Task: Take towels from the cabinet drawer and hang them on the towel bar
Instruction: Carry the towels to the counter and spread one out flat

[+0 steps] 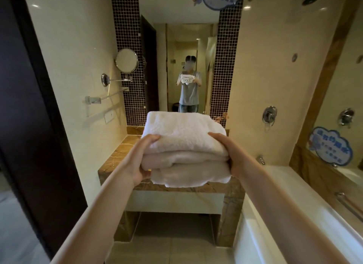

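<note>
A stack of folded white towels (184, 148) is held in front of me above the marble counter (115, 159). My left hand (144, 157) grips the stack's left side, thumb on top and fingers underneath. My right hand (227, 151) grips the right side the same way. The towel bar (107, 97) is a clear rod on the left wall, bare, below a round swivel mirror (126, 60). No cabinet drawer is in view.
A large wall mirror (188, 53) behind the counter reflects a person holding the towels. A white bathtub (294, 214) runs along the right with a faucet handle (269, 113) on the wall. A dark door frame (39, 106) stands at left.
</note>
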A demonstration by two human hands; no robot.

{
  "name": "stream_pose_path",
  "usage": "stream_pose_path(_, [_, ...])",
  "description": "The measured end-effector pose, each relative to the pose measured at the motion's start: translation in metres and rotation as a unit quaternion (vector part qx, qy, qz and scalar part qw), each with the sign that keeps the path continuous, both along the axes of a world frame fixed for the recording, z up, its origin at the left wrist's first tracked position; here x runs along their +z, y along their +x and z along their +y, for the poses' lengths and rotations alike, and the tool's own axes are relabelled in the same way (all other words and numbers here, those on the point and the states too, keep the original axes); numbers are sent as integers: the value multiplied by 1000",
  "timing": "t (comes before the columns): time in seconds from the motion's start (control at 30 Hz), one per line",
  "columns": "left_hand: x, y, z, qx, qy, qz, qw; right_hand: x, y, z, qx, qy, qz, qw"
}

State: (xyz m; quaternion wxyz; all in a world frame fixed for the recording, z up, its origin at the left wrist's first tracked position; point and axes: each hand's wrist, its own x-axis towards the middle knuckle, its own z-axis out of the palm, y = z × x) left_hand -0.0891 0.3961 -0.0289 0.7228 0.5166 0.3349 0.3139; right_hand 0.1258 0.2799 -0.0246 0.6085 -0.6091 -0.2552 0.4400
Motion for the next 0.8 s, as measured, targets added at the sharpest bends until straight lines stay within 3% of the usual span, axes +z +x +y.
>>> stream_pose_path(0.8, [4,108,207,-76,13,-7,997,-9,85,179,-109,8,16,994])
